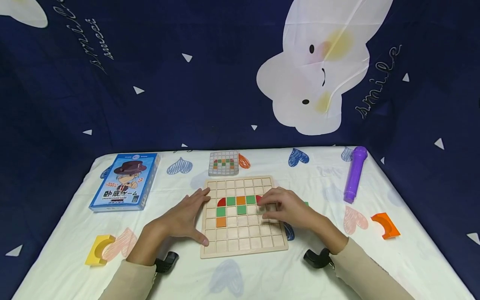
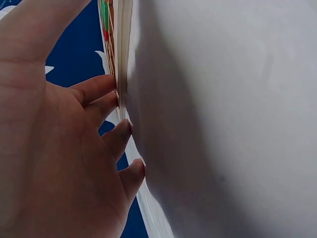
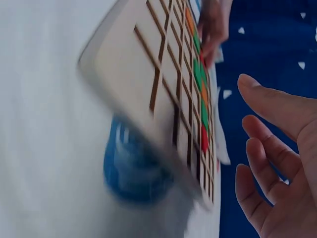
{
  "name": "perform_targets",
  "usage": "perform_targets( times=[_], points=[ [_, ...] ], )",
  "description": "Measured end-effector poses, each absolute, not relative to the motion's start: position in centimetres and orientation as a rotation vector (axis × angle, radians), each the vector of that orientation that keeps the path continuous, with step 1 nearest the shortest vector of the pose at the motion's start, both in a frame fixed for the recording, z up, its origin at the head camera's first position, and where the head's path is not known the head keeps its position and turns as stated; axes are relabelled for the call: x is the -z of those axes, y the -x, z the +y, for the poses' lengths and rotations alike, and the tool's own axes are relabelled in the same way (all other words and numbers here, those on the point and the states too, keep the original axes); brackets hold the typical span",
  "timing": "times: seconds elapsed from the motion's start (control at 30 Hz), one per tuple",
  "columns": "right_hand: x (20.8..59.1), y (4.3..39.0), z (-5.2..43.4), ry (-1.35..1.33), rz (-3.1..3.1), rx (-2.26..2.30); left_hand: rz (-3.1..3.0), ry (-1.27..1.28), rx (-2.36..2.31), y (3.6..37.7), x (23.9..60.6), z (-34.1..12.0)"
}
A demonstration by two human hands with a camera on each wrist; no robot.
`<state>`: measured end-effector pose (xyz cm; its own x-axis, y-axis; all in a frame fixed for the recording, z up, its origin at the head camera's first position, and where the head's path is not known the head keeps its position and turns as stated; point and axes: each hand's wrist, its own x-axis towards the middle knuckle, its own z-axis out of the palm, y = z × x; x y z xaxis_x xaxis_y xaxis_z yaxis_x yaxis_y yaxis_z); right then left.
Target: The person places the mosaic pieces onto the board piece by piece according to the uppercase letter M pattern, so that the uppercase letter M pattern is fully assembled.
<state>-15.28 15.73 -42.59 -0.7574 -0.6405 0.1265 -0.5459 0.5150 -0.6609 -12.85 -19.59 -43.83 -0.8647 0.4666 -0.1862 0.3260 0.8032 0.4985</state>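
A wooden grid board [image 1: 243,251] lies on the table with red quarter-round, green and orange square tiles in its upper cells. My left hand [image 1: 181,218] rests along the board's left edge, fingers spread and thumb near the lower left corner. In the left wrist view its fingertips [image 2: 126,171] meet the edge and the cloth. Over the board's right side hovers my right hand [image 1: 286,206], beside the red tile [image 1: 258,198] ending the top row. Its thumb and fingers are apart with nothing between them in the right wrist view. A green piece [image 1: 306,204] peeks out behind that hand.
Behind the board lies a small pattern card [image 1: 223,172] with a similar coloured layout. A blue game box [image 1: 123,183] and a yellow arch block [image 1: 98,250] lie at left. On the right are a purple microphone-shaped stick [image 1: 355,175] and an orange arch block [image 1: 386,225].
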Motion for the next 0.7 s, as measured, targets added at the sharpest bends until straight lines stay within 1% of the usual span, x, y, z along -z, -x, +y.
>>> perform_targets(
  times=[0.2, 0.4, 0.57, 0.7],
  points=[
    [42.3, 15.6, 19.2, 0.977, 2.65, 1.161, 2.684, -0.614, -0.679, 12.9, 43.8, -19.6],
    [41.9, 15.7, 22.4, 0.865, 2.696, 1.189, 2.68, -0.62, -0.697, 12.9, 43.7, -19.7],
    [42.0, 15.4, 24.1, 0.787, 2.689, 1.228, 2.677, -0.61, -0.698, 12.9, 43.7, -19.7],
    [42.9, 14.9, 25.0, 0.748, 2.647, 1.268, 2.675, -0.605, -0.699, 12.9, 43.8, -19.7]
  ],
)
